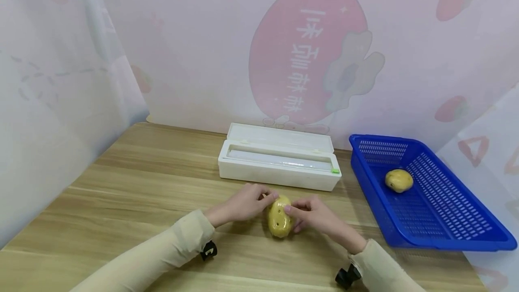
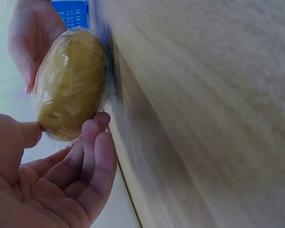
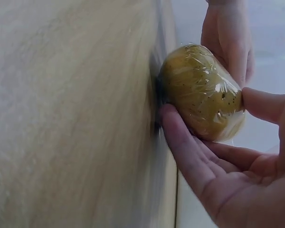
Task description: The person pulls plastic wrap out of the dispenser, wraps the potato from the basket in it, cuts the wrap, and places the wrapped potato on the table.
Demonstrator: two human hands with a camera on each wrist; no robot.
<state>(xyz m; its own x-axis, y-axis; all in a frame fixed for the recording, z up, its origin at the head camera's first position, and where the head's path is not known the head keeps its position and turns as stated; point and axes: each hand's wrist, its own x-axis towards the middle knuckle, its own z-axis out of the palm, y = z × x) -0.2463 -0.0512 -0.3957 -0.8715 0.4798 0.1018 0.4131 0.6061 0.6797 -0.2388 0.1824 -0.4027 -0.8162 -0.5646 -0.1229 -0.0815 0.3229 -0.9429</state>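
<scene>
A yellow potato (image 1: 279, 216), tightly covered in shiny clear plastic film, is at the middle of the table between both hands. From its left side my left hand (image 1: 248, 203) holds it with thumb and fingers. My right hand (image 1: 318, 214) grips the other side, thumb on top and fingers curled round the flank. In the left wrist view the wrapped potato (image 2: 73, 85) shows creased film, with the left thumb against its near end. The right wrist view has the potato (image 3: 202, 92) close to the tabletop, the right thumb and fingers about it.
Behind the hands stands a white cling film box (image 1: 279, 159), its lid raised and a roll inside. To the right is a blue plastic basket (image 1: 369, 211) holding another potato (image 1: 399, 180). A printed curtain (image 1: 194, 48) hangs behind the wooden table (image 1: 134, 202).
</scene>
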